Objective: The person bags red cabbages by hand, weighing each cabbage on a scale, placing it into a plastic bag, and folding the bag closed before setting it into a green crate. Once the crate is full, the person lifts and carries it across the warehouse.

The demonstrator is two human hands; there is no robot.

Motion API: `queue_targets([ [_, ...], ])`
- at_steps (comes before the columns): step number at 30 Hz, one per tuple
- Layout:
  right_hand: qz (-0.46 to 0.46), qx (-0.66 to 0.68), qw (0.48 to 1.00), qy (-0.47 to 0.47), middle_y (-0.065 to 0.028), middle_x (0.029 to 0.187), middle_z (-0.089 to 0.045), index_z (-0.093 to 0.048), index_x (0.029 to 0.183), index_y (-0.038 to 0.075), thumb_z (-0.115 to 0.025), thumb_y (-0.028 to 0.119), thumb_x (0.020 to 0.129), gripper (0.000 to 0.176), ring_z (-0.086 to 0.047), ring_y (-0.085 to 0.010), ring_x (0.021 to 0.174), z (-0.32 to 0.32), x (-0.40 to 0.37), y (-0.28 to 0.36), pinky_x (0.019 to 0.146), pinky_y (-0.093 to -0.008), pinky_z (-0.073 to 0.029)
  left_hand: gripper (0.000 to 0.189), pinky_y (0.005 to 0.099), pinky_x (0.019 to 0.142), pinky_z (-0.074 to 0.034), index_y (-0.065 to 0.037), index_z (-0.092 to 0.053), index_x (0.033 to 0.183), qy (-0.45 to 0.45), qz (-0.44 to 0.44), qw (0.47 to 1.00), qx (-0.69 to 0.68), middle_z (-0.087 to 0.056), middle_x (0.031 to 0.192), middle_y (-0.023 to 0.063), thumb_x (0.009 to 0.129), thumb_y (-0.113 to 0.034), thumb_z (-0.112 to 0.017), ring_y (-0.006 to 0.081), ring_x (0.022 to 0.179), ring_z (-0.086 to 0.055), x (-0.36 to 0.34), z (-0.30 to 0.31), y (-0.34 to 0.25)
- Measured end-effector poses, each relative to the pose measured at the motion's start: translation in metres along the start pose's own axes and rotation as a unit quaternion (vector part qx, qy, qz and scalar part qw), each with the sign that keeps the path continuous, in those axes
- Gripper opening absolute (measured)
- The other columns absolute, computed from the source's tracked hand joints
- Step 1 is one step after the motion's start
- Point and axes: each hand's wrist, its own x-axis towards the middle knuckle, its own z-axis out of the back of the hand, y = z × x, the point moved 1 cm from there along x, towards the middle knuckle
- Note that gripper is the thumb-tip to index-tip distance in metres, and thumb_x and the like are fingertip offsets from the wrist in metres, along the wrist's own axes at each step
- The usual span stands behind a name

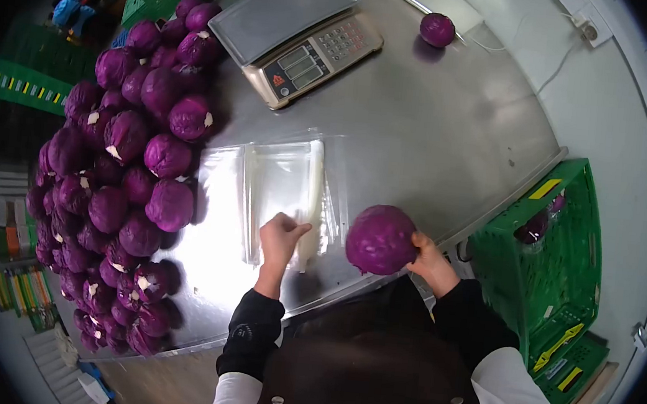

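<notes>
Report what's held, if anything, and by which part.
Right hand: round purple cabbage, by its right side. Left hand: over clear flat plastic bags; grip cannot be told.

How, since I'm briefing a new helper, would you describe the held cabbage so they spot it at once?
Find the metal table with the cabbage heap along its left side. Near its front edge, right of the clear plastic bags, is the purple cabbage. Unlike the heaped ones and the lone cabbage farther back, it alone is held, by the right hand.
</notes>
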Motion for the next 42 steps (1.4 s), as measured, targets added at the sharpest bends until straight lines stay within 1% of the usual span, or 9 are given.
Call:
queue_targets([
  [5,-0.009,-0.185,0.979,0.090,-0.0125,0.123,-0.048,-0.036,0.133,0.004,-0.070,0.022,0.068,0.076,-0.045,-0.0236,0.117,-0.075,0.040,0.007,0.101,-0.0360,-0.035,0.023,0.0264,0.044,-0.040,0.001,-0.062,0.082,0.023,0.194,0.899,-0.392,-0.056,0.056,-0.0001,0.088,-0.021,-0.060,0.0120,0.046,-0.049,0.004,0.015,0.023],
  [11,-0.148,-0.153,0.963,0.167,-0.0131,0.123,-0.049,-0.042,0.128,0.001,-0.069,0.030,0.074,0.068,-0.047,-0.0212,0.113,-0.108,0.097,-0.038,0.098,-0.0337,-0.038,0.033,0.0284,0.077,-0.051,0.003,-0.056,0.107,0.136,-0.040,0.918,-0.369,-0.063,0.094,0.0103,0.096,-0.025,-0.042,0.0195,0.085,-0.062,-0.008,0.032,0.014],
  [14,-0.162,-0.063,0.975,0.136,-0.0131,0.123,-0.050,-0.039,0.131,0.001,-0.072,0.033,0.072,0.075,-0.050,-0.0218,0.113,-0.081,0.103,-0.061,0.099,-0.0375,-0.039,0.037,0.0242,0.065,-0.048,0.004,-0.059,0.106,0.066,0.188,0.801,-0.564,-0.064,0.081,0.0067,0.096,-0.027,-0.044,0.0113,0.067,-0.059,-0.017,0.039,0.010],
  [21,0.015,-0.071,0.989,-0.130,-0.0116,0.117,-0.053,-0.042,0.125,-0.004,-0.059,0.039,0.086,0.060,-0.057,-0.0202,0.101,-0.098,0.047,-0.020,0.089,-0.0353,-0.045,0.029,0.0202,0.039,-0.036,0.005,-0.059,0.109,-0.069,-0.095,0.976,-0.185,-0.051,0.052,-0.0019,0.093,-0.016,-0.049,0.0049,0.040,-0.044,-0.043,0.033,-0.064],
  [23,0.106,-0.223,0.953,-0.177,-0.0145,0.114,-0.054,-0.043,0.122,-0.006,-0.055,0.038,0.089,0.056,-0.059,-0.0206,0.093,-0.113,0.028,0.003,0.080,-0.0332,-0.047,0.029,0.0206,0.045,-0.042,0.006,-0.057,0.114,-0.083,-0.278,0.945,-0.152,-0.062,0.067,0.0067,0.091,-0.009,-0.049,0.0064,0.047,-0.051,-0.035,0.027,-0.106],
  [25,0.287,-0.625,0.686,-0.238,-0.0163,0.107,-0.055,-0.045,0.120,-0.006,-0.058,0.030,0.088,0.050,-0.059,-0.0220,0.084,-0.117,0.004,0.023,0.071,-0.0320,-0.048,0.028,0.0213,0.046,-0.042,0.006,-0.058,0.113,-0.035,-0.184,0.950,-0.249,-0.061,0.065,0.0064,0.091,-0.008,-0.046,0.0072,0.047,-0.051,-0.023,0.033,-0.144],
  [28,0.376,-0.689,0.570,-0.244,-0.0175,0.102,-0.053,-0.046,0.120,-0.003,-0.063,0.020,0.083,0.048,-0.058,-0.0267,0.080,-0.126,-0.002,0.079,0.070,-0.0325,-0.047,0.030,0.0216,0.047,-0.041,0.005,-0.056,0.115,-0.050,-0.326,0.896,-0.297,-0.057,0.059,0.0049,0.094,-0.014,-0.046,0.0100,0.051,-0.055,-0.011,0.032,-0.173],
  [37,0.447,-0.740,0.453,-0.220,-0.0114,0.100,-0.052,-0.053,0.118,0.005,-0.066,0.007,0.071,0.048,-0.053,-0.0263,0.092,-0.124,0.021,0.103,0.079,-0.0342,-0.046,0.058,0.0294,0.061,-0.049,0.007,-0.027,0.135,0.105,0.096,0.897,-0.419,-0.062,0.091,0.0208,0.090,-0.020,-0.053,0.0231,0.075,-0.063,-0.042,0.002,-0.142],
  [42,0.460,-0.756,0.445,-0.137,-0.0102,0.100,-0.052,-0.055,0.118,0.006,-0.057,-0.005,0.071,0.048,-0.054,-0.0259,0.088,-0.118,0.010,0.077,0.080,-0.0340,-0.047,0.086,0.0424,0.094,-0.038,0.002,-0.028,0.136,-0.118,-0.243,0.960,0.072,-0.038,0.129,0.0303,0.070,-0.029,-0.075,0.0391,0.113,-0.046,-0.029,0.051,-0.200],
])
